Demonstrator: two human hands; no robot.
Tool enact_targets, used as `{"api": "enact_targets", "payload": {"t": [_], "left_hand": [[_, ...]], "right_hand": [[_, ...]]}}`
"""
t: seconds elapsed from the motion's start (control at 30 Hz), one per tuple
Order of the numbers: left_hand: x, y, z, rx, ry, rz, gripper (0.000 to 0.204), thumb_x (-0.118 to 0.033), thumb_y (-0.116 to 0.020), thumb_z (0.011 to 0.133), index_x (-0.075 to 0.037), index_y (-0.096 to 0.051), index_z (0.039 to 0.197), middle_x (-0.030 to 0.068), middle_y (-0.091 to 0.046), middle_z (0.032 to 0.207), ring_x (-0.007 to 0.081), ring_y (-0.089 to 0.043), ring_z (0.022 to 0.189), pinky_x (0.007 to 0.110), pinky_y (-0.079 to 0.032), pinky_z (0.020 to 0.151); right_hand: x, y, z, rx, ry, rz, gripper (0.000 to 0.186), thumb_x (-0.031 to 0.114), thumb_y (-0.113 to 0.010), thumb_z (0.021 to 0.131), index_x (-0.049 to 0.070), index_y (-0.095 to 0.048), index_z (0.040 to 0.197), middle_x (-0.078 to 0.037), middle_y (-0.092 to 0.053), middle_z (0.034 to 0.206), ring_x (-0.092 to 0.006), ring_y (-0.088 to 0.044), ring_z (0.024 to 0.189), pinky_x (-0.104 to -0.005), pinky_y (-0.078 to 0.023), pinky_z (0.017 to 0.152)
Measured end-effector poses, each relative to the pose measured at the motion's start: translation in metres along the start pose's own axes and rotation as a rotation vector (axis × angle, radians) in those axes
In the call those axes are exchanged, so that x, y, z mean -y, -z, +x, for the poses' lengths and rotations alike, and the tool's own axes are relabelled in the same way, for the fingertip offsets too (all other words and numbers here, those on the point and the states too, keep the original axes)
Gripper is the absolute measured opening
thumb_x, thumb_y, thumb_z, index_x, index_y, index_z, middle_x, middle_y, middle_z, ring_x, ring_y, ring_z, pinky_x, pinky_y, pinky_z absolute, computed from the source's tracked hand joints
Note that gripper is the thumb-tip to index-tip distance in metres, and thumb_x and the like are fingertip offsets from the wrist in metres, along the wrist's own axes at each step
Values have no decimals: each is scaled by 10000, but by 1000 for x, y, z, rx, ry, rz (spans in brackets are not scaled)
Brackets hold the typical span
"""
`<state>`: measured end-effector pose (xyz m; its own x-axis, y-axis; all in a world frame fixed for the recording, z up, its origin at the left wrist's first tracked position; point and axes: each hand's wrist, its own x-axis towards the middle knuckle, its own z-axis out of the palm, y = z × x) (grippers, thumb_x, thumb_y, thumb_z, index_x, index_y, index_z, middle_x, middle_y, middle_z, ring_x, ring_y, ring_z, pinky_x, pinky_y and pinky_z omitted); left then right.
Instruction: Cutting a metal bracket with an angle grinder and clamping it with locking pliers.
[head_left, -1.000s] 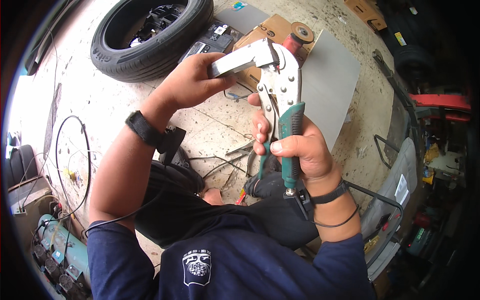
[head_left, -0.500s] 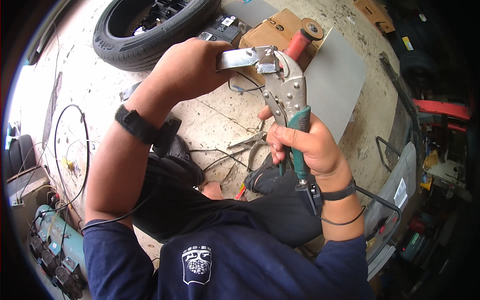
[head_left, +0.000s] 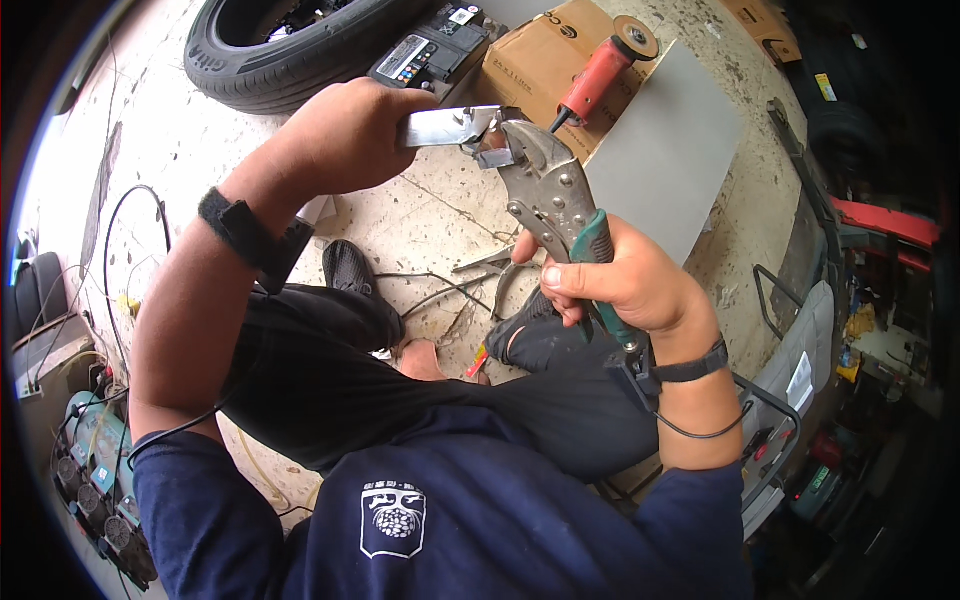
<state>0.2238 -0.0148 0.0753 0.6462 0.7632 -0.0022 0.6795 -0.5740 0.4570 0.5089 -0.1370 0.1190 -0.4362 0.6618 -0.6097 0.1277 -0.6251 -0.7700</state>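
Note:
My left hand (head_left: 355, 135) is closed round one end of a shiny bent metal strip (head_left: 452, 126), held up over the floor. At the strip's other end sit the jaws of locking pliers (head_left: 548, 180), steel with green-and-black grips. My right hand (head_left: 625, 275) is wrapped round those grips, index finger reaching toward the lower handle. Whether the jaws clamp the metal tightly I cannot tell. Behind them a red angle grinder (head_left: 592, 88) with a round disc lies against a cardboard box (head_left: 540, 65). A second pair of pliers (head_left: 508, 270) rests on the floor between my feet.
A tyre (head_left: 270, 85) and a car battery (head_left: 430, 55) are at the far side. A grey flat panel (head_left: 665, 150) lies to the right. Black cables (head_left: 440, 290) run over the floor near my shoes. A green air compressor (head_left: 95, 440) stands at the lower left.
Both hands have shifted apart slightly, the left one leftward and the right one rightward. The pliers now lean further left at the jaws, and the strip has moved left with them.

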Motion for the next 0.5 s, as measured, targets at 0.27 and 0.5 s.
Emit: {"api": "enact_targets", "payload": {"t": [0.27, 0.5], "left_hand": [[-1, 4, 2, 63, 24, -6, 420, -67, -738, 829, -64, -735, 1249, 199, -756, 890, 367, -751, 833, 419, -602, 785], [-6, 12, -5, 130, 110, -100, 468, -145, -749, 883, -7, -680, 1325, 166, -690, 779, 269, -667, 692, 396, -554, 705]], "right_hand": [[1, 0, -2, 15, -3, -23, 293, 163, -704, 953, 20, -674, 1207, 2, -615, 759, -90, -579, 642, -264, -496, 622], [-11, -11, 5, -138, 112, -153, 302, 152, -721, 941, 25, -677, 1212, 5, -626, 774, -89, -592, 652, -262, -504, 633]]}}
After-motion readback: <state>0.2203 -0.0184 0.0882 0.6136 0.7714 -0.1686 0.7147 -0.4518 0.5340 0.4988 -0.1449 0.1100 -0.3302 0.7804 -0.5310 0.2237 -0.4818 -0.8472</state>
